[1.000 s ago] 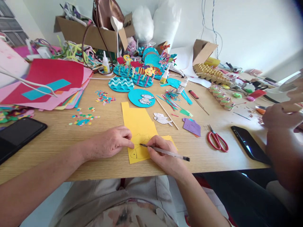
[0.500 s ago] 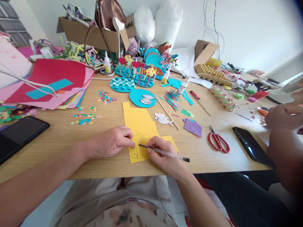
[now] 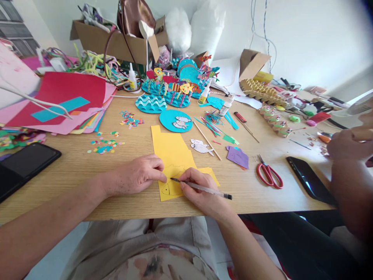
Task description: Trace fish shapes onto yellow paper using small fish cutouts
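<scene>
My right hand is closed on a pen with a clear barrel and black end. The pen's tip touches a sheet of yellow paper lying at the table's front edge. Two fish outlines are drawn there, one above the other, partly covered by my hands. The lower one has an eye and a curved line behind its head. My left hand has its fingers curled and holds the paper down by its left side, fingertips close to the pen tip. Another yellow piece shows behind my right hand.
White fish cutouts and a wooden stick lie beyond the yellow paper. Red-handled scissors and a phone are to the right, near another person's hand. A second phone and confetti lie left.
The pen tip has shifted very slightly to the left along the upper fish drawing. My left hand and the yellow paper keep their place.
</scene>
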Demonstrator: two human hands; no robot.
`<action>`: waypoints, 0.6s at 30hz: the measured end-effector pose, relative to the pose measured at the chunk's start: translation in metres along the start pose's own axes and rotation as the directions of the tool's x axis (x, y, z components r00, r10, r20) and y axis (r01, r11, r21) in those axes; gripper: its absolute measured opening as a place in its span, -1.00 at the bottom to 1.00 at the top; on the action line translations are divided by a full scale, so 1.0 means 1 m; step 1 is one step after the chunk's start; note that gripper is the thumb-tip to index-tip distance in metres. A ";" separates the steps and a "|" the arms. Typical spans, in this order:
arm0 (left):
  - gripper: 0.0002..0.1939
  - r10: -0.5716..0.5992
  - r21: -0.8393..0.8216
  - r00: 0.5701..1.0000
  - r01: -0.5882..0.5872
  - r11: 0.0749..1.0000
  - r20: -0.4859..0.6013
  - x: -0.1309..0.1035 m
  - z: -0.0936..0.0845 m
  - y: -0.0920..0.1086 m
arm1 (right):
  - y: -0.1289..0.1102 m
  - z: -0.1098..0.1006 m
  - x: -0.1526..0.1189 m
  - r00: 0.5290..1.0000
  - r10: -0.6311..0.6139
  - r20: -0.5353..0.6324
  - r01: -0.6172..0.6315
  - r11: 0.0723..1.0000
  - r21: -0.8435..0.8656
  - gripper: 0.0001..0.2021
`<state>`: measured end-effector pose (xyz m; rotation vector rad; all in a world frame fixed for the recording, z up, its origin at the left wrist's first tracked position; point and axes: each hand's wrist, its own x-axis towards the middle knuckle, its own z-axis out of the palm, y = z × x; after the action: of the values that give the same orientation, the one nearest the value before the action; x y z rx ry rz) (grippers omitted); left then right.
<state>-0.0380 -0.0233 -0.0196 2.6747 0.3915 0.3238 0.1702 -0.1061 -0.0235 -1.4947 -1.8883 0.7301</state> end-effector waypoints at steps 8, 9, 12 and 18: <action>-0.65 -0.004 0.000 1.000 0.004 1.000 0.002 0.000 -0.001 0.000 | 0.001 -0.001 0.001 1.000 -0.007 -0.008 0.007 1.000 0.026 -0.93; -0.65 -0.005 0.001 1.000 0.005 1.000 0.003 -0.001 -0.001 0.000 | 0.001 -0.001 0.001 1.000 -0.001 -0.009 0.001 1.000 0.029 -0.94; -0.65 -0.004 0.004 1.000 0.004 1.000 0.005 -0.001 0.000 0.000 | 0.001 -0.001 0.001 1.000 0.005 -0.005 -0.005 0.999 0.032 -0.95; -0.65 -0.004 0.001 1.000 0.004 1.000 0.002 0.000 0.001 -0.002 | 0.000 -0.001 0.000 1.000 -0.001 -0.006 0.001 1.000 0.011 -0.94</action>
<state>-0.0384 -0.0224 -0.0211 2.6746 0.3959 0.3202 0.1709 -0.1057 -0.0234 -1.4876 -1.8778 0.7331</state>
